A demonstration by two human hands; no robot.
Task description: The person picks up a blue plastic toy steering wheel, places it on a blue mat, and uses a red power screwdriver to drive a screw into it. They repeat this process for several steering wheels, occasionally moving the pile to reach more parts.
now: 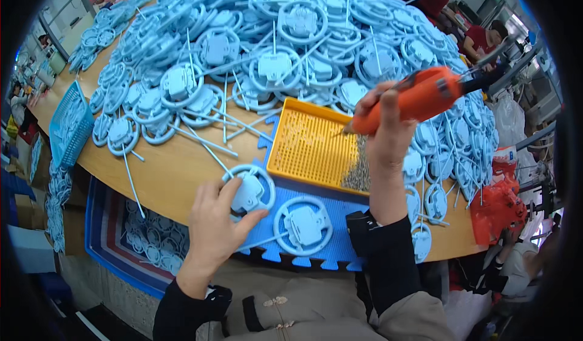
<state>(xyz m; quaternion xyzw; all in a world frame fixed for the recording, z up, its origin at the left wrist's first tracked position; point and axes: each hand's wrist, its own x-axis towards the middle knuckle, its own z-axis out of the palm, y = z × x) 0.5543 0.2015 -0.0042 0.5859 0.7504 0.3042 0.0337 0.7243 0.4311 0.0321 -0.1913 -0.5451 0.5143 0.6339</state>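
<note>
My left hand (212, 222) grips the rim of a light-blue plastic wheel-shaped part (250, 190) with a boxy centre, thumb and fingers around its left side. Beside it, a second wheel-shaped part (306, 225) lies flat on the blue foam mat (344, 216), its thin stem toward my left wrist. My right hand (387, 125) is wrapped round an orange electric screwdriver (419, 101), held above a yellow tray (310, 162). The tool's tip points left over the tray. Small metal screws (357, 170) are heaped at the tray's right end, with more scattered at its far left.
A large heap of similar light-blue parts (273, 68) covers the far side of the wooden table (155, 177). At the left edge hangs a blue basket (73, 128); below the table sits a bin (103, 238) of parts. Red plastic bags (501, 210) are at right. Other people work beyond.
</note>
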